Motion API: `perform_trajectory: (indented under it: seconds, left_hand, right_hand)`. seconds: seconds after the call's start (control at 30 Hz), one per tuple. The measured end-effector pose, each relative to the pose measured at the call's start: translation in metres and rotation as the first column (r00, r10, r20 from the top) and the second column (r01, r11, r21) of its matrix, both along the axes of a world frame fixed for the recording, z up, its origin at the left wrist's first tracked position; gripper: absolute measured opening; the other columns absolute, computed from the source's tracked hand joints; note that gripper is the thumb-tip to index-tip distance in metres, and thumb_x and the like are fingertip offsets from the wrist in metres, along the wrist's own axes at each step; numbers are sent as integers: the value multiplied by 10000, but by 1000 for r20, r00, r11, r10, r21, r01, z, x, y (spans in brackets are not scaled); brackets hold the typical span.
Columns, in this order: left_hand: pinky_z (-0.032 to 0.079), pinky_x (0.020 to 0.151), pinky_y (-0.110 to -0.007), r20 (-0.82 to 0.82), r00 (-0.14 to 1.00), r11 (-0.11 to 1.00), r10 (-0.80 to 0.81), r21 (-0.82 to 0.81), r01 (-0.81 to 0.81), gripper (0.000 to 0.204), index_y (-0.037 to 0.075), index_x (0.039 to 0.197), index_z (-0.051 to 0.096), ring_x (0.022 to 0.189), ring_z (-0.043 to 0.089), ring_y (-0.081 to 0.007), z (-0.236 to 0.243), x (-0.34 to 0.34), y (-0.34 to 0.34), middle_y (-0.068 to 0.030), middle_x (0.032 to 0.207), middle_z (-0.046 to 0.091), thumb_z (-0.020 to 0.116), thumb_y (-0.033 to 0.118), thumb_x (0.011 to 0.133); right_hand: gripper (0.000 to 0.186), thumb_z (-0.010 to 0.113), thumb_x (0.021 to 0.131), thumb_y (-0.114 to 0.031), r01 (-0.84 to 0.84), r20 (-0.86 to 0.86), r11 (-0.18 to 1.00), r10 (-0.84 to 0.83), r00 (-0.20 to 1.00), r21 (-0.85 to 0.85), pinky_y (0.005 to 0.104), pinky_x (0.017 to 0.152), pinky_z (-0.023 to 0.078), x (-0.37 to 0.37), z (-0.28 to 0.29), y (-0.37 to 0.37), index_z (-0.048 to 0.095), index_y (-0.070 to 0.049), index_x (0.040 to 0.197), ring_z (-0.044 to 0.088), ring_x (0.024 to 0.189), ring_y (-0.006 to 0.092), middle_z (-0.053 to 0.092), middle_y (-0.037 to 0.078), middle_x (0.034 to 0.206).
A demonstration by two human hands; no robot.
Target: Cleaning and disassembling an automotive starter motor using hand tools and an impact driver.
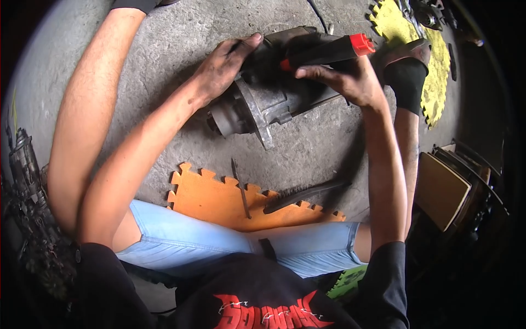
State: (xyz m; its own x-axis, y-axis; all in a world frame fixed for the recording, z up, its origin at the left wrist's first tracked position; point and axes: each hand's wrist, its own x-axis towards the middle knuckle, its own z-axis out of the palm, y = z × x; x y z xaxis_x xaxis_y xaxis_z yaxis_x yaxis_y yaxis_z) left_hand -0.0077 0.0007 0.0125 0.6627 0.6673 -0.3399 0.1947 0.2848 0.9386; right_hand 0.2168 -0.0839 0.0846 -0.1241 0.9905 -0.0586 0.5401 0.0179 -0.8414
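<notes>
A grimy metal motor-like housing (262, 118) with a flanged end lies on the concrete floor between my legs. My left hand (224, 66) grips its upper left side, fingers curled over the top near a dark, shadowed part. My right hand (348, 82) holds a black-and-red hand tool (360, 45) over the housing's right portion, thumb toward the left; the tool's lower end is hard to make out against the dark metal.
An orange foam mat (203, 197) carries a thin rod (241, 192) and a wire brush (279, 203). A yellow mat (435, 82) with tools lies at upper right, stacked boards (441, 186) at right, metal parts (24, 159) at left. My legs flank the housing.
</notes>
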Motion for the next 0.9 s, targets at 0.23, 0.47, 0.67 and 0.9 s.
perform_trajectory:
  seconds: [0.23, 0.47, 0.67, 0.9]
  left_hand:
    - [271, 1158, -318, 55, 997, 998, -48, 34, 46, 594, 10, 1427, 439, 1364, 402, -207, -3, 2, -5, -127, 1441, 467, 430, 441, 1018]
    - [293, 1146, -318, 71, 992, 987, -101, 135, 90, 501, 62, 1417, 468, 1358, 413, -210, -19, -6, 6, -127, 1445, 464, 428, 368, 1022]
    - [340, 1111, -309, 160, 986, 990, -49, 140, 26, 438, 48, 1343, 538, 1299, 472, -201, -25, -7, 0, -122, 1391, 518, 483, 316, 1001]
    - [338, 1101, -315, 49, 988, 988, -148, -29, 149, 721, 0, 1341, 529, 1229, 514, -201, -1, -3, 3, -127, 1320, 565, 512, 596, 935]
  right_hand:
    - [284, 767, 821, -203, -56, 134, 998, 51, 990, 38, 316, 861, 524, 32, 2, 21, 731, -40, 1050, 674, 916, 153, 732, 61, 986]
    - [247, 766, 805, -193, -375, 349, 906, 292, 891, 198, 306, 813, 532, 34, 11, 27, 744, -37, 996, 695, 895, 190, 733, 74, 957]
    - [231, 744, 817, -134, -322, 349, 930, 247, 904, 178, 304, 795, 543, 18, 18, 21, 733, -38, 1027, 702, 916, 209, 732, 85, 999]
    - [232, 736, 812, -91, -381, 175, 917, 359, 917, 119, 322, 842, 537, 8, 20, 20, 727, -2, 1026, 696, 940, 230, 722, 110, 1036]
